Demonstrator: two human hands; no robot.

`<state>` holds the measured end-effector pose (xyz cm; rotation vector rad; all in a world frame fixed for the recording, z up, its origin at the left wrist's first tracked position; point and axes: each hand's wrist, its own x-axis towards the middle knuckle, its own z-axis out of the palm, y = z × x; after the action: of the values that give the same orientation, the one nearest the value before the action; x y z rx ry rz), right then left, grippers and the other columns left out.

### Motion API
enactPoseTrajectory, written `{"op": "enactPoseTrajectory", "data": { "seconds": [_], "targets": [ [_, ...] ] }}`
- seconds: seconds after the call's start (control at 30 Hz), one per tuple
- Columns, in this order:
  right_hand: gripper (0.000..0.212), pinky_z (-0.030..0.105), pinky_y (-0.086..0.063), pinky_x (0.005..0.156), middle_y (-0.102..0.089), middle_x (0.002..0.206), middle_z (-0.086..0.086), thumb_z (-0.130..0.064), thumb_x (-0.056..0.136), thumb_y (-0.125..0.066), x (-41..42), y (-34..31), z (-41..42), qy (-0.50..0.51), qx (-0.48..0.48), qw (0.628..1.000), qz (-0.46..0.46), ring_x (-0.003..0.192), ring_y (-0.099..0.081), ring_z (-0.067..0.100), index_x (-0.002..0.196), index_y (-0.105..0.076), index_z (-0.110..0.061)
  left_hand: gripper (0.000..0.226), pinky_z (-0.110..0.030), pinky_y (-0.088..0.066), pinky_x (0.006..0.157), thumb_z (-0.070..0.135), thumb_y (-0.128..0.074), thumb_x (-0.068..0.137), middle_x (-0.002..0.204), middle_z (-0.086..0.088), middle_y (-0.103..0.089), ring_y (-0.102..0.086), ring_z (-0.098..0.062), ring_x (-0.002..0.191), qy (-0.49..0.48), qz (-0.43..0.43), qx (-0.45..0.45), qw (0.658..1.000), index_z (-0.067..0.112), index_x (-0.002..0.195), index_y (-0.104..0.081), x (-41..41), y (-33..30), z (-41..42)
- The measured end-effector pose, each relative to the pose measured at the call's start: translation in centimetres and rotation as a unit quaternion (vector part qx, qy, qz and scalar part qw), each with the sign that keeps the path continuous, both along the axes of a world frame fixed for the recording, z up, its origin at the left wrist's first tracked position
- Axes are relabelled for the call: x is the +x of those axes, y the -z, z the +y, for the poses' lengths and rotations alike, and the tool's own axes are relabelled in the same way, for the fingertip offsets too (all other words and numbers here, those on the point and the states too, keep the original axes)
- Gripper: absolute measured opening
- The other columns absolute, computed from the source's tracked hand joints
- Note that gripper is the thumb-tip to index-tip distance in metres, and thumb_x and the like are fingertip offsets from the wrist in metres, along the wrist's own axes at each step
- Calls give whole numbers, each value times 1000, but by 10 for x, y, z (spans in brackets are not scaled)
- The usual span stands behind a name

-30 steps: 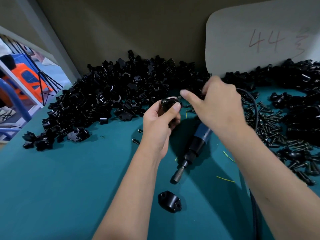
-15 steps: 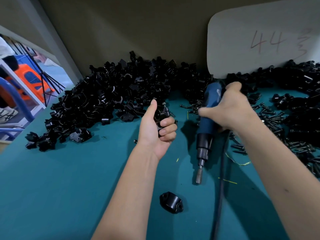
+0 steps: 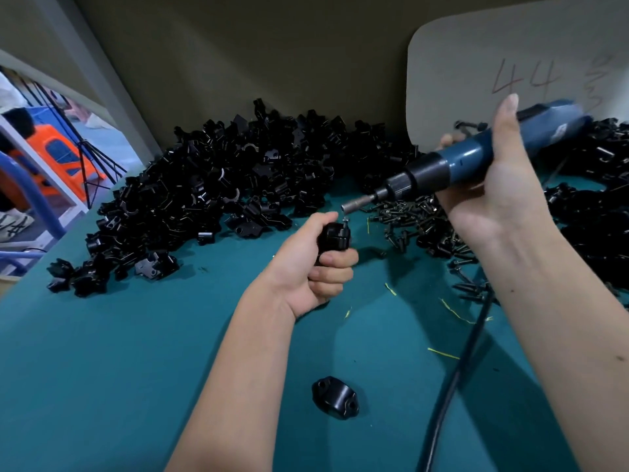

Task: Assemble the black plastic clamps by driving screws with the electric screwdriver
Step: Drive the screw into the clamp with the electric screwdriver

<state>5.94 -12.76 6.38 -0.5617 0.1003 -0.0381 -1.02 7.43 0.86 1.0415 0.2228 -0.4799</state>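
**Clamp and driver held above the teal bench**

Left hand [image 3: 311,264] clenched around a black clamp [image 3: 333,237], with a screw [image 3: 345,222] standing up from the clamp's top. Right hand [image 3: 500,185] wrapped around the blue electric screwdriver [image 3: 476,158], tilted down toward the left hand. Bit tip [image 3: 348,206] poised just above the screw, apparently not yet touching.

Beyond the left hand, a large heap of loose clamp parts [image 3: 218,185] piled against the back wall. Between the two hands and below the right one, a scatter of loose screws [image 3: 418,219]. Nearer than the left hand, on bare cloth, a single clamp half [image 3: 335,397] lying alone. Black power cord [image 3: 452,379] trailing from under the right forearm toward the near edge. A few yellow slivers [image 3: 452,311] strewn beneath the right wrist.

Bench covered in teal cloth [image 3: 102,352]. Behind the right hand, a pale board [image 3: 493,63] marked "44" in red. Far left of the left hand, an opening onto a floor with an orange object [image 3: 61,158] and blue tubing [image 3: 30,189].

Driver's rear end blurred; clamp mostly hidden by the left fingers. Further dark parts [image 3: 592,212] right of the right hand cut off by the frame edge.
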Motion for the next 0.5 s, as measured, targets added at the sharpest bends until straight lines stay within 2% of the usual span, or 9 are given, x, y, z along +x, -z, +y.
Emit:
{"op": "enactPoseTrajectory", "data": {
  "seconds": [0.1, 0.17, 0.23, 0.37, 0.43, 0.5],
  "targets": [
    [37, 37, -61, 83, -63, 78, 4, -32, 91, -80, -1, -1, -2, -11, 34, 999, -29, 69, -66, 17, 108, -57, -9, 42, -16, -14, 31, 46, -42, 101, 55, 7, -22, -14, -4, 37, 38, -2, 103, 994, 23, 69, -28, 0, -2, 4],
    [31, 30, -58, 75, -60, 75, 2, -27, 92, -79, -2, -1, -3, -19, 43, 999, -27, 63, -60, 13, 104, -55, -11, 41, -14, -12, 35, 43, -45, 99, 54, 6, -26, -15, -6, 38, 31, -11, 219, 975, 23, 65, -35, 0, -2, 8],
    [32, 26, -52, 63, -56, 73, -1, -28, 92, -78, -3, 1, -2, -15, 19, 999, -25, 58, -54, 11, 103, -51, -14, 36, -14, -11, 39, 41, -49, 98, 54, 6, -29, -16, -7, 40, 19, -9, 289, 957, 23, 68, -39, -1, -1, 12],
    [39, 25, -43, 52, -50, 66, -3, -40, 91, -76, -5, 3, 4, 21, -18, 1000, 11, 52, -45, 11, 100, -46, -17, 31, -13, -14, 39, 43, -54, 90, 53, 6, -30, -19, -8, 40, 48, 0, 325, 944, 24, 71, -40, -2, -1, 12],
    [37, 25, -42, 51, -50, 64, -3, -37, 93, -73, -6, 2, 6, 33, -10, 999, 22, 50, -44, 12, 103, -44, -17, 28, -12, -15, 40, 46, -56, 82, 53, 6, -31, -19, -8, 40, 56, 2, 335, 940, 24, 74, -40, -2, -2, 10],
    [36, 25, -42, 50, -49, 65, -2, -32, 93, -71, -6, 1, 6, 51, -25, 998, 23, 50, -44, 13, 108, -42, -16, 28, -13, -15, 41, 46, -56, 82, 54, 6, -30, -19, -9, 41, 59, 1, 335, 940, 25, 73, -40, -2, -2, 10]
  ]
}}
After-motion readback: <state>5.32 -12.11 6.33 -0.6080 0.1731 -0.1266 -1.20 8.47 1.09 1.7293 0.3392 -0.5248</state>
